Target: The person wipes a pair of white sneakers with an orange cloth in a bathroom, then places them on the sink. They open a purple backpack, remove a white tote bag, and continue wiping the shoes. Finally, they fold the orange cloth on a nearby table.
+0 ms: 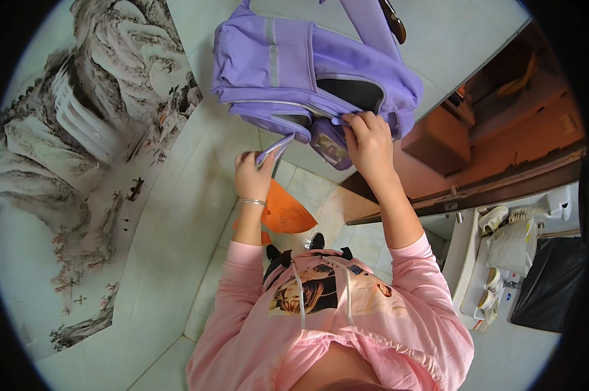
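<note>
A purple backpack (288, 58) with a grey reflective band lies on its side in front of me at the top of the view. Its dark inside shows through an opening on the right. My left hand (251, 174), with a bracelet at the wrist, is closed on a light purple strip (276, 147) hanging from the backpack's near side. My right hand (371, 146) pinches the backpack's near edge below the opening; the fingertips partly hide what they grip. Between the hands sits a small purple pocket with a clear picture window (329, 148).
An orange sheet-like thing (287, 207) is below my left hand, above the tiled floor. A landscape mural (112, 130) covers the left wall. To the right are a wooden cabinet (496, 150), a ledge with white shoes (491, 290), a plastic bag (513, 247) and a black panel (548, 287).
</note>
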`<control>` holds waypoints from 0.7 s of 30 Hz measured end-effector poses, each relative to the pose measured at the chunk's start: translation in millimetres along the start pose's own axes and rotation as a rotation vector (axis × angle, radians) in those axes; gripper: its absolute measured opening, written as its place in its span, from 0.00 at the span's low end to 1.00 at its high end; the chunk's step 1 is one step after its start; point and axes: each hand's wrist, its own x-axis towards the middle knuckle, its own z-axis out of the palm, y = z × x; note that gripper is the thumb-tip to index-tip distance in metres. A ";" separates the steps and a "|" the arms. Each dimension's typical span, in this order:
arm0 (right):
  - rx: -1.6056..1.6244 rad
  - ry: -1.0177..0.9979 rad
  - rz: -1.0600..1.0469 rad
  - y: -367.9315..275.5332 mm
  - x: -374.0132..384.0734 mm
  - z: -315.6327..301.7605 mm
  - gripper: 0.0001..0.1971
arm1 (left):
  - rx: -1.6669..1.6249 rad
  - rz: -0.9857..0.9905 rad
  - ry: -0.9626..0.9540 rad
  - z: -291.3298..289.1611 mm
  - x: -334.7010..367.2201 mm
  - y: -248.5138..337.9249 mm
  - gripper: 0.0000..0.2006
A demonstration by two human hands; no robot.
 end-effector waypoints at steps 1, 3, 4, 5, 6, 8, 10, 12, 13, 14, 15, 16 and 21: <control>0.011 -0.002 0.026 0.8 -1.9 -1.3 0.16 | -0.037 0.089 0.007 1.0 3.8 1.2 0.17; 0.027 -0.008 0.087 0.8 -8.4 -5.6 0.20 | -0.101 0.260 -0.009 0.9 10.0 5.8 0.16; 0.070 0.020 0.123 -0.9 -12.1 -6.4 0.26 | -0.323 0.144 -0.077 -1.6 12.8 8.5 0.16; 0.048 0.049 0.080 -1.7 -15.7 -8.4 0.26 | -0.531 0.015 -0.169 -6.4 17.3 10.9 0.15; 0.024 0.075 0.044 -3.3 -20.3 -10.0 0.26 | -0.769 -0.079 -0.257 -11.6 22.3 13.5 0.14; -0.020 0.102 -0.009 -7.5 -31.0 -12.5 0.28 | -1.031 -0.171 -0.242 -27.0 32.3 14.8 0.11; 0.001 0.106 0.034 -6.1 -36.2 -12.5 0.28 | -1.258 -0.245 -0.283 -45.4 41.3 11.0 0.12; 0.059 0.102 0.115 -2.0 -39.9 -13.5 0.27 | -1.460 -0.368 -0.409 -65.4 38.3 2.9 0.13; 0.087 0.109 0.160 0.3 -41.3 -14.5 0.26 | -1.449 -0.371 -0.392 -69.6 34.1 -0.2 0.16; 0.111 0.113 0.209 1.9 -42.3 -15.6 0.25 | -1.441 -0.375 -0.375 -73.7 29.9 -3.3 0.19; 0.182 0.118 0.229 3.1 -42.6 -16.9 0.25 | -1.439 -0.320 -0.392 -76.0 27.4 -5.8 0.22; 0.250 0.120 0.249 3.6 -42.5 -18.8 0.24 | -1.413 -0.307 -0.398 -76.2 25.9 -7.2 0.22; 0.313 0.254 0.313 -7.6 -28.3 -29.9 0.17 | -1.361 -0.352 -0.337 -72.4 16.4 -2.1 0.20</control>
